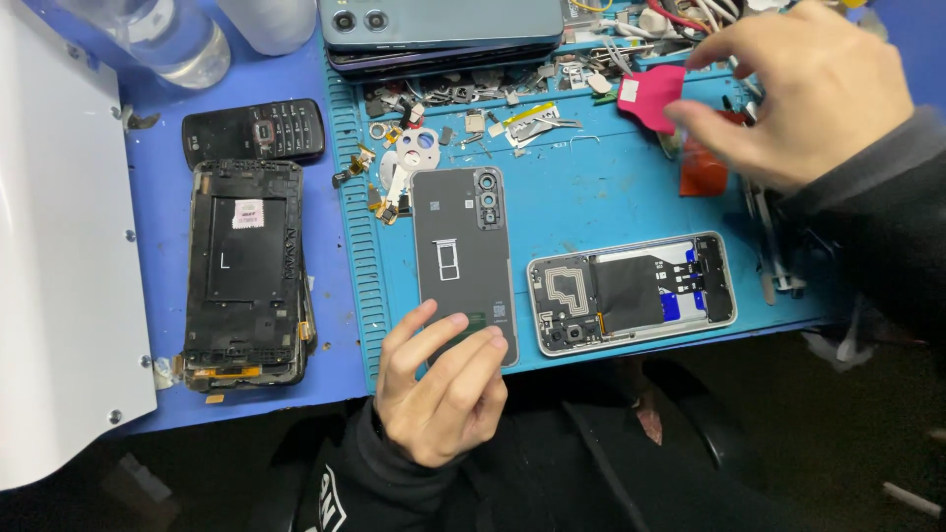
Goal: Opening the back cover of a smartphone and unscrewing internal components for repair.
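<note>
Fingers [463, 340] of the left hand [439, 394] press flat and open on the near end of a grey phone back cover [463, 251], which lies inner side up on the blue mat [591, 197]. Its long axis runs away from the person, camera cutout at the far end. Just beside it, an opened phone body [631, 293] lies crosswise, its insides exposed, so the cover is already off and reassembly is not yet done. Farther out, the right hand [798, 94] pinches a pink pick [652, 96] between fingertips. Loose screws and small parts [463, 108] litter the worktop's far edge near stacked phones [443, 30].
</note>
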